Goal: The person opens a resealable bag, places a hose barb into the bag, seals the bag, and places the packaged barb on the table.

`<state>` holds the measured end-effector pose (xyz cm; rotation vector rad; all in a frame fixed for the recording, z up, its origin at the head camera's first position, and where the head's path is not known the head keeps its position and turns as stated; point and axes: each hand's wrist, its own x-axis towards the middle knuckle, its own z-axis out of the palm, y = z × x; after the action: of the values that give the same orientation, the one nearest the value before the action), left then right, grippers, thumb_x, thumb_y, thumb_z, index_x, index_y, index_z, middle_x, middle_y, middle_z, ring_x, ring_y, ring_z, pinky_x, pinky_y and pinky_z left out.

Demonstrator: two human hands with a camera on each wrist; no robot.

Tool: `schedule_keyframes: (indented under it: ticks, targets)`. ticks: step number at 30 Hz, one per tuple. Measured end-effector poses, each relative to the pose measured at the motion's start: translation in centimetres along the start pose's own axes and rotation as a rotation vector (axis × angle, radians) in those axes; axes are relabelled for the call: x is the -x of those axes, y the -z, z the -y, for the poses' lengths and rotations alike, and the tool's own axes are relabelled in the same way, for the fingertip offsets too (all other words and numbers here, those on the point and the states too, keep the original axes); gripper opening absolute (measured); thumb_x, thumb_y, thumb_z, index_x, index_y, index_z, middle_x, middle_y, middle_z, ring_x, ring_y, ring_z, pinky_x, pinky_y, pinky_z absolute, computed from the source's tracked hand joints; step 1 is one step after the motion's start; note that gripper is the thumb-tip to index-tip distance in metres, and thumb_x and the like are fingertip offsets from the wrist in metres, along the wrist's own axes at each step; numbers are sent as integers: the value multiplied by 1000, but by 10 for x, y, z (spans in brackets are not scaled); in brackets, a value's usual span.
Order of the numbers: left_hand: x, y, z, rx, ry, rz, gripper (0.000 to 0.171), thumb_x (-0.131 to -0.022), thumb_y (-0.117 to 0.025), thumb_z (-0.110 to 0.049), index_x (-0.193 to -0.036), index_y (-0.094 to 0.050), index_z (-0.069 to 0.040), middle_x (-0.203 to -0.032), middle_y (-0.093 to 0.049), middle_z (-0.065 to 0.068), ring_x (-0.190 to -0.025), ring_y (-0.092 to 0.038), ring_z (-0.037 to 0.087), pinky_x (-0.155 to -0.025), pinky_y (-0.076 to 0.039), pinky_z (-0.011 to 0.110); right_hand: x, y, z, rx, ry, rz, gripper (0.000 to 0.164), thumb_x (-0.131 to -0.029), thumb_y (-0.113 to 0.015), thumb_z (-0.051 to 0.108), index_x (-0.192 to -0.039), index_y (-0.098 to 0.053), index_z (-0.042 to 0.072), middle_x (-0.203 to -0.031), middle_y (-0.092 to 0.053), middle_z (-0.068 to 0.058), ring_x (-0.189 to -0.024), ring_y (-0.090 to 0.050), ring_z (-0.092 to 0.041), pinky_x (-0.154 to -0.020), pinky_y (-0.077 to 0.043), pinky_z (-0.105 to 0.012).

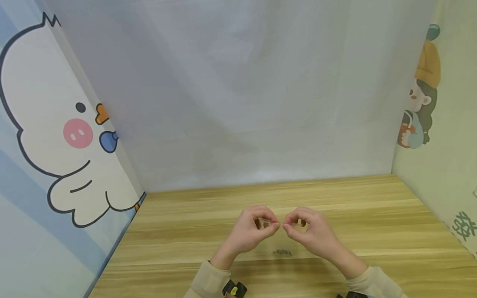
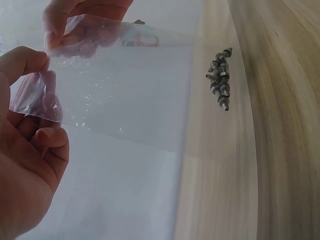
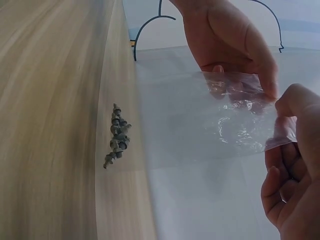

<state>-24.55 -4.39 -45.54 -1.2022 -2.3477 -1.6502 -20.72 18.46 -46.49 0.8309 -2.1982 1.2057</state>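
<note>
Between both hands hangs a clear plastic zip bag (image 2: 135, 90), pinched along its top edge. Thumb and index finger of my left hand (image 1: 249, 231) grip one side of that edge. On the other side my right hand (image 1: 314, 234) pinches it the same way, the two thumb tips close together. Several small grey metal pieces (image 2: 220, 79), like screws with nuts, lie clustered at the bag's lower end, and the same cluster (image 3: 117, 136) shows in the right wrist view. The bag is nearly invisible in the head view, where the metal pieces (image 1: 282, 252) appear below the hands.
A wood-grain table (image 1: 179, 231) lies beneath the hands. Behind it hangs a plain grey-white curtain (image 1: 242, 103). A panel with a white cartoon bird (image 1: 44, 107) stands on the left, and a pale green panel (image 1: 439, 174) on the right.
</note>
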Motion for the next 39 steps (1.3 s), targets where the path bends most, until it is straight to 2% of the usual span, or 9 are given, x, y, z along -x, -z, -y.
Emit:
schedule_keyframes:
  ticks: [4, 10, 16, 21, 24, 28, 32, 39]
  targets:
    - [0, 0, 1, 18, 6, 2, 7, -102, -75, -17, -96, -79, -16, -95, -73, -3, -77, -58, 8, -56, -39, 21, 0, 0, 1, -1, 22, 0, 27, -89, -80, -2, -95, -74, 23, -91, -70, 16, -77, -63, -16, -65, -49, -33]
    - [0, 0, 2, 50, 1, 20, 7, -101, -74, -14, -97, -79, -13, -98, -74, 0, -77, -60, 8, -54, -39, 22, 0, -1, -1, -8, 59, -3, 27, -88, -81, -2, -95, -76, 23, -90, -71, 15, -76, -64, -15, -64, -50, -32]
    - [1, 4, 3, 27, 7, 30, 7, -101, -76, -17, -97, -81, -14, -97, -74, -4, -81, -63, 8, -58, -41, 22, -1, 0, -2, -6, 82, 13, 23, -89, -80, -2, -94, -76, 19, -90, -70, 15, -76, -62, -15, -64, -50, -33]
    - [1, 12, 6, 5, 22, 27, 8, -101, -77, -19, -97, -82, -15, -95, -74, -6, -81, -62, 9, -59, -41, 21, -2, 4, -3, 0, 49, 43, 21, -92, -79, -2, -95, -76, 19, -91, -70, 16, -79, -61, -11, -66, -49, -31]
    - [3, 16, 7, -3, 24, 20, 9, -100, -77, -17, -95, -82, -12, -92, -73, -6, -78, -60, 10, -59, -40, 21, -2, 7, -4, -7, 11, 67, 23, -93, -79, 0, -95, -76, 22, -92, -70, 16, -80, -61, -9, -67, -48, -30]
    - [4, 20, 8, -32, 39, 22, 7, -99, -78, -17, -93, -82, -14, -90, -72, -8, -77, -60, 9, -60, -40, 22, -2, 10, -5, -14, -35, 105, 22, -96, -78, 3, -97, -76, 26, -94, -71, 17, -82, -61, -5, -68, -48, -29]
    - [3, 21, 9, -61, 51, 41, 6, -98, -78, -16, -93, -81, -17, -89, -71, -11, -78, -61, 9, -62, -41, 22, -3, 14, -8, -23, -61, 132, 21, -96, -78, 4, -97, -77, 25, -94, -72, 17, -82, -62, -5, -69, -48, -30]
    - [4, 24, 8, -75, 70, 7, 7, -97, -77, -13, -91, -79, -16, -89, -70, -9, -79, -61, 9, -64, -42, 23, -4, 18, -8, -33, -91, 142, 22, -95, -79, 4, -94, -76, 25, -90, -69, 18, -81, -60, -6, -71, -48, -31]
